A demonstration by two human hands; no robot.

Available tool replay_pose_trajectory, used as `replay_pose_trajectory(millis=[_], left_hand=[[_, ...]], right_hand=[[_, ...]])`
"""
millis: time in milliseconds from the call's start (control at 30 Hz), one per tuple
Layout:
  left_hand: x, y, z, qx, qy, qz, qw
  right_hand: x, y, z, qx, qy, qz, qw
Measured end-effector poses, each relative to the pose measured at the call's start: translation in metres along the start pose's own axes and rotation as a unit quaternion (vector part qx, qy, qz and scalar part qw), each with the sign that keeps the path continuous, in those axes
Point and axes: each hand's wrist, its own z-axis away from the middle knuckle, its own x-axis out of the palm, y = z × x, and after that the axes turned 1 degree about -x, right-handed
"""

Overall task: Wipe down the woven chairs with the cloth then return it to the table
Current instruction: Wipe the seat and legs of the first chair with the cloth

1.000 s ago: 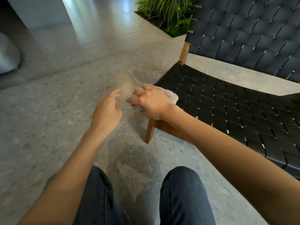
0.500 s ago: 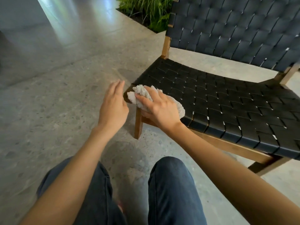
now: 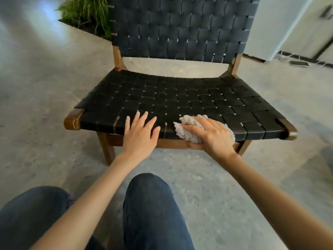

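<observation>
A low chair [image 3: 180, 98] with a black woven seat, a woven back and a brown wooden frame stands straight in front of me. My right hand [image 3: 212, 136] grips a crumpled pale cloth [image 3: 187, 129] and holds it against the seat's front edge, right of the middle; the thumb curls under the cloth at the wooden rail. My left hand [image 3: 140, 134] lies flat with straight, spread fingers on the front edge, just left of the cloth. No table is in view.
A bed of green grass-like plants [image 3: 86, 15] lies behind the chair at the far left. A white wall [image 3: 281, 24] and a floor vent [image 3: 299, 63] are at the far right. My knees in dark jeans [image 3: 151, 204] are below the chair, on speckled grey floor.
The view has swung to face the chair head-on. My right hand with the cloth has slid from the seat's front left corner toward the middle. My left hand has come to rest flat on the seat edge.
</observation>
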Motion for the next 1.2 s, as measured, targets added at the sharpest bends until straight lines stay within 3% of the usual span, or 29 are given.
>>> replay_pose_trajectory(millis=[100, 200, 333, 433, 533, 633, 733, 833, 967, 1100, 1200], left_hand=[[0.01, 0.035, -0.011, 0.022, -0.072, -0.03, 0.997], [0.016, 0.064, -0.019, 0.073, -0.077, -0.083, 0.991], [0.023, 0.098, -0.029, 0.129, -0.135, -0.045, 0.981], [0.029, 0.115, -0.031, 0.146, -0.121, -0.063, 0.98], [0.033, 0.119, -0.034, 0.145, -0.109, -0.072, 0.981], [0.035, 0.117, -0.038, 0.146, -0.125, -0.074, 0.979], [0.038, 0.116, -0.039, 0.144, -0.13, -0.073, 0.978], [0.04, 0.115, -0.039, 0.148, -0.118, -0.078, 0.979], [0.042, 0.114, -0.038, 0.154, -0.104, -0.088, 0.979], [0.042, 0.112, -0.038, 0.181, -0.07, -0.124, 0.973], [0.04, 0.109, -0.037, 0.217, -0.007, -0.132, 0.967]], right_hand=[[-0.01, 0.037, 0.033, 0.054, 0.025, 0.029, 0.998], [-0.022, 0.064, 0.059, 0.116, 0.019, 0.049, 0.992], [-0.04, 0.081, 0.074, 0.178, -0.011, 0.078, 0.981], [-0.043, 0.08, 0.087, 0.226, 0.1, 0.126, 0.961], [-0.049, 0.09, 0.097, 0.331, 0.219, 0.153, 0.905], [-0.046, 0.114, 0.087, 0.438, 0.172, 0.03, 0.882], [-0.033, 0.127, 0.077, 0.49, 0.27, -0.161, 0.813], [-0.021, 0.126, 0.075, 0.52, 0.377, -0.167, 0.748], [-0.006, 0.114, 0.074, 0.519, 0.444, -0.131, 0.719], [0.009, 0.101, 0.081, 0.511, 0.461, -0.122, 0.715], [0.023, 0.089, 0.095, 0.492, 0.455, -0.09, 0.736]])
